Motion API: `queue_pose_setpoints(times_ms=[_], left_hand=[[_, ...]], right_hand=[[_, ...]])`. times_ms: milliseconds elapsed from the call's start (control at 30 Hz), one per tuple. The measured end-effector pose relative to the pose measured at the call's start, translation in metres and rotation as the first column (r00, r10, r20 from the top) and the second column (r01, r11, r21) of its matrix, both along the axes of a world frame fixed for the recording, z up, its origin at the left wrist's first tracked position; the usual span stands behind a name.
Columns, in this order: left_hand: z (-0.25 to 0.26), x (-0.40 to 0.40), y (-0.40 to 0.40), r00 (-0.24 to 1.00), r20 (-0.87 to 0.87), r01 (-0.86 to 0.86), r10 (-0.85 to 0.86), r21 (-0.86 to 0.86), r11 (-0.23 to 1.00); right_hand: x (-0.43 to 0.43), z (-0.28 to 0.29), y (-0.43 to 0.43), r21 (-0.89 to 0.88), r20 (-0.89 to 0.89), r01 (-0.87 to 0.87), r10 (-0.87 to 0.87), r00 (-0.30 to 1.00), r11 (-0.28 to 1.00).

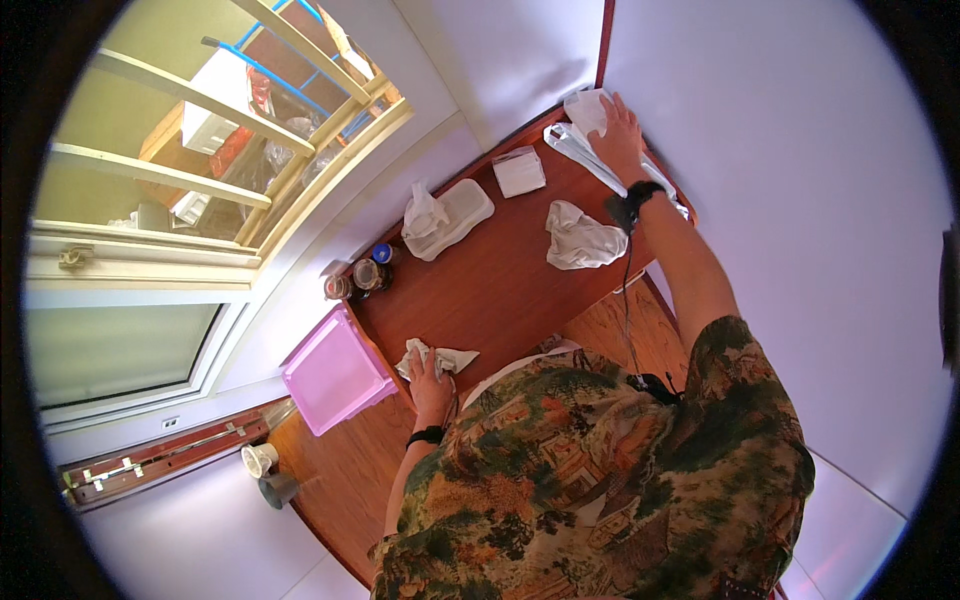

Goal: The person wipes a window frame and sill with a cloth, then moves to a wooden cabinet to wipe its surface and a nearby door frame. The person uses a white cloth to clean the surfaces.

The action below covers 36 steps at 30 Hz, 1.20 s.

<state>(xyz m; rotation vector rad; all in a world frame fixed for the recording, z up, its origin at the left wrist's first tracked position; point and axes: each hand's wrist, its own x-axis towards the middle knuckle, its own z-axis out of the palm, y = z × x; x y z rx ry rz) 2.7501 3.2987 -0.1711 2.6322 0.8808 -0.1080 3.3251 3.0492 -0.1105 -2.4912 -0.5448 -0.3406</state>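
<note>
At the near left edge of a reddish-brown wooden table (465,292), my left hand (431,394) holds a crumpled whitish cloth (456,361) against the tabletop. My right hand (621,142) reaches to the far right corner, its thumb and fingers around a white packet (585,111) by the wall. Under and beside that hand lies a shiny silvery plastic wrapper (581,154), partly hidden by the hand and wrist. Another crumpled pale cloth (583,236) lies near the right wrist.
Along the table's back edge are a square stack of white napkins (519,174), a white plastic container (457,217) with tissue and several lidded jars (369,276). A pink plastic bin (337,367) stands left of the table. A cable (627,300) hangs from my right wrist.
</note>
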Motion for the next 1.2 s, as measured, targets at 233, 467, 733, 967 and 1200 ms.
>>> queue_pose_setpoints(times_ms=[233,467,733,967,1200], left_hand=[[0.005,0.001,0.002,1.0,-0.016,0.014,-0.014,0.007,1.0],[0.004,-0.002,0.01,0.994,-0.099,0.052,-0.053,-0.012,0.999],[0.004,0.001,0.009,0.999,-0.032,0.021,-0.021,-0.018,1.0],[0.001,-0.002,0.013,0.994,-0.098,0.04,-0.04,-0.001,0.999],[0.004,0.001,0.011,0.999,0.042,0.027,-0.028,0.013,1.0]], right_hand=[[-0.01,-0.02,-0.006,0.009,0.092,0.051,-0.052,0.994,0.999],[-0.107,-0.05,0.062,-0.021,0.118,-0.368,0.368,0.922,0.93],[-0.102,-0.054,0.111,-0.331,-0.079,-0.209,0.194,0.978,0.92],[-0.09,-0.055,0.084,-0.189,-0.079,-0.277,0.267,0.961,0.942],[-0.085,-0.063,0.092,-0.279,-0.227,-0.236,0.175,0.958,0.931]])
